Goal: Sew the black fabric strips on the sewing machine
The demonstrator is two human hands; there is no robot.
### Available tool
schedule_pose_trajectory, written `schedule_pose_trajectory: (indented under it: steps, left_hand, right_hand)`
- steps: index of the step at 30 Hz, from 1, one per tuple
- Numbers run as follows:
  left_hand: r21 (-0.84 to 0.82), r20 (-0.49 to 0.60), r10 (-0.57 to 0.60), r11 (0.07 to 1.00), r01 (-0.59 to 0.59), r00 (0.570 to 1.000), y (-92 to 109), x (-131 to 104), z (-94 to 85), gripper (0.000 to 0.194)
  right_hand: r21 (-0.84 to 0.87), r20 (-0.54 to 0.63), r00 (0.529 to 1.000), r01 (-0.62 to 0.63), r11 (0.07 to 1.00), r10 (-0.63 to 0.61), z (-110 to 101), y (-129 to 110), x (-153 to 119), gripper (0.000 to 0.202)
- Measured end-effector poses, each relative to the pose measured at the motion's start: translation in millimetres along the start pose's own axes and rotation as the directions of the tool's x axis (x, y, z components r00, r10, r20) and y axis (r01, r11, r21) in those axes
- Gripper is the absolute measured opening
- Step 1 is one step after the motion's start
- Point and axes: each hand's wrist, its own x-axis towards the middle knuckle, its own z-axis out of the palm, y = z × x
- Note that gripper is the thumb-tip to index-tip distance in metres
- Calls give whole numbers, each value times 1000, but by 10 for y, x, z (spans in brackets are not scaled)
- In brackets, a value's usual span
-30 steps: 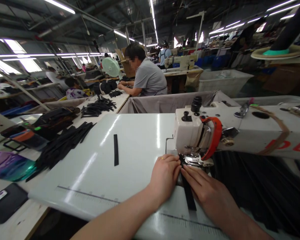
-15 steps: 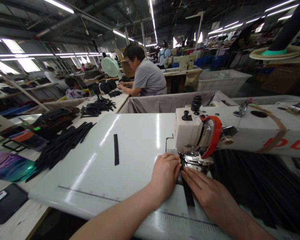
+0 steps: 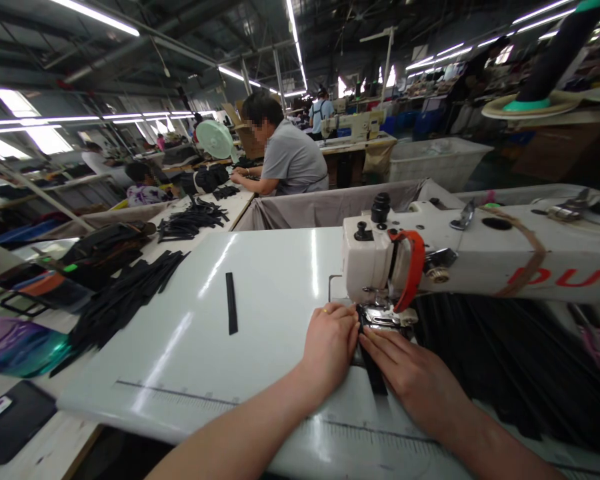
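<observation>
A black fabric strip [image 3: 377, 381] lies under the presser foot area of a white sewing machine [image 3: 370, 257], its near end pointing toward me. My left hand [image 3: 331, 340] is closed, fingers curled and pinching at the strip's left side beside the foot. From the right, my right hand [image 3: 405, 365] presses its fingers together onto the strip, close to the metal plate [image 3: 380, 316]. Both sets of fingertips nearly meet there, partly hiding the strip and the needle. Another short black strip [image 3: 231, 303] lies alone on the pale machine table [image 3: 275, 280].
Black strips are heaped at the right [image 3: 510, 360] and on the left bench in a pile [image 3: 125, 300]. A dark phone [image 3: 17, 423] lies at lower left. Pink-handled scissors [image 3: 597, 343] show at far right. A co-worker [image 3: 295, 153] sits beyond the cloth-lined bin [image 3: 300, 210].
The strip's near end has moved away from me, toward the machine's foot. Both hands stay in nearly the same place by it. My view has shifted slightly right.
</observation>
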Motion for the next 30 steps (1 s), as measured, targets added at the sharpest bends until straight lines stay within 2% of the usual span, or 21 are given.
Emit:
schedule_pose_trajectory:
  steps: [6, 17, 22, 30]
  left_hand:
    - [-44, -55, 47, 998, -49, 997, -30, -33, 55, 19]
    - [-56, -37, 30, 998, -32, 999, -46, -45, 77, 12]
    - [-62, -40, 52, 997, -54, 998, -48, -50, 80, 12]
    - [-40, -32, 61, 997, -62, 998, -50, -32, 73, 12]
  right_hand:
    - [80, 18, 998, -54, 995, 52, -21, 1, 12, 40]
    - [355, 21, 999, -43, 934, 38, -172, 31, -41, 26]
    - [343, 2, 997, -72, 936, 76, -137, 72, -28, 28]
    - [221, 58, 992, -120, 968, 110, -10, 166, 17, 30]
